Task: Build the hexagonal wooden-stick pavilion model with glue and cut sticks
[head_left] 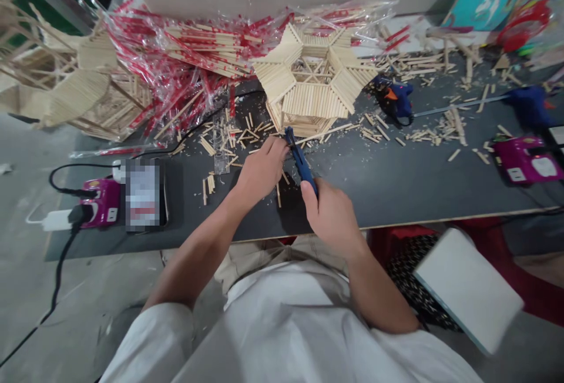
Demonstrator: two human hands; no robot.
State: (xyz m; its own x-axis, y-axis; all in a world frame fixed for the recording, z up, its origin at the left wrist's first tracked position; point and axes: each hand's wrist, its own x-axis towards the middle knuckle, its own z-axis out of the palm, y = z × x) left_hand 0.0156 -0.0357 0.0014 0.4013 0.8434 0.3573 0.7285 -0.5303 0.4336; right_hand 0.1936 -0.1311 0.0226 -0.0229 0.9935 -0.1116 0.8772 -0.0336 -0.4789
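The right hand (332, 212) was clamped on a slim blue tool (303, 165), which slanted above the dark counter (396, 183). The left hand (262, 165) curled its fingers together beside the tip; whether they pinched anything could not be told. Just beyond, on the counter, stood a pale wooden structure (315, 101), star-like, its slatted panels fanning round a six-sided opening.

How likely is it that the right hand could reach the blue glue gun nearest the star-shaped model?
Probably yes: only low stick pieces seem to lie before the glue gun, though the right hand, holding a blue tool, may need freeing first.
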